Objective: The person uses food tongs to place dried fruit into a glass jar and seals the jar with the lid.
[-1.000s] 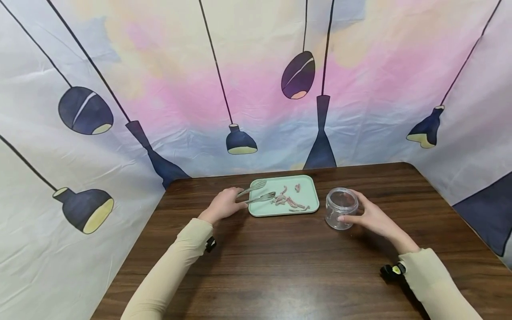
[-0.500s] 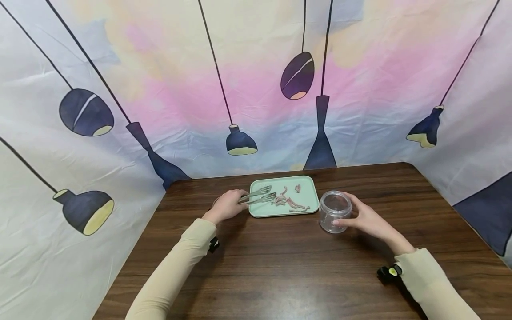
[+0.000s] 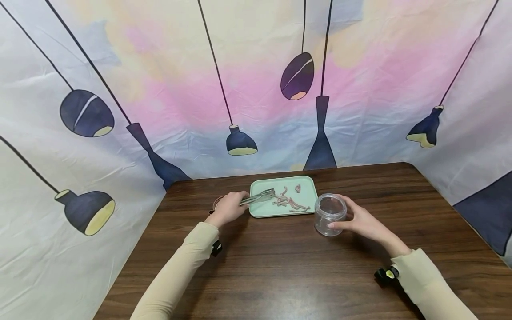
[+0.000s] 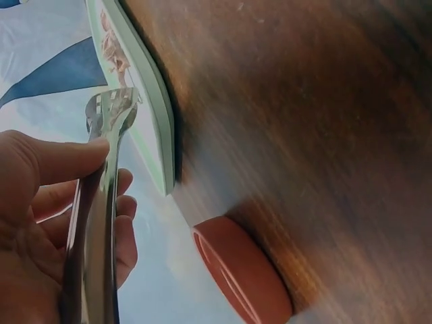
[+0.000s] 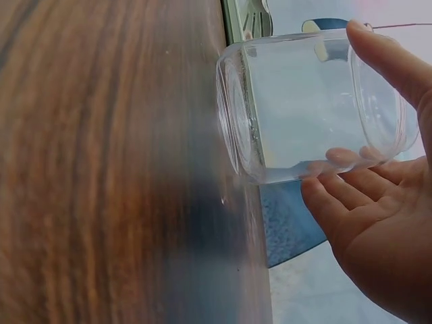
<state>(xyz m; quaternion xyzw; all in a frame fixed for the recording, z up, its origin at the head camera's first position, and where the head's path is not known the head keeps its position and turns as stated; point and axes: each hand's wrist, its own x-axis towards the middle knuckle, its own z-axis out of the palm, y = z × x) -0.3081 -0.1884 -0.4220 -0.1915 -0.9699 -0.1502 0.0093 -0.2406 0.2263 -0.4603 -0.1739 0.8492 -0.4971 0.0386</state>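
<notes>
My left hand [image 3: 230, 206] grips metal tongs [image 3: 258, 196], thumb on one arm and fingers curled round the other. Their tips, close together, lie over the left part of a mint-green tray [image 3: 260, 212]. Several thin pinkish-brown strips [image 3: 291, 203], perhaps of meat, lie in the tray to the right of the tips. With thumb and fingers spread round its side, my right hand [image 3: 360, 222] holds a clear, lidless jar [image 3: 330, 214] upright at the tray's right front corner. In the right wrist view the jar [image 5: 304, 108] looks empty, its base close to the tabletop.
A round reddish-brown lid [image 4: 243, 273] sits on the wooden table [image 3: 272, 266] beside the left hand, mostly hidden behind it in the head view. A fabric backdrop [image 3: 256, 89] printed with hanging lamps rises right behind the table's far edge.
My right hand has brought the jar left and slightly nearer, up to the tray. The tongs' arms, spread apart before, have come together over the tray.
</notes>
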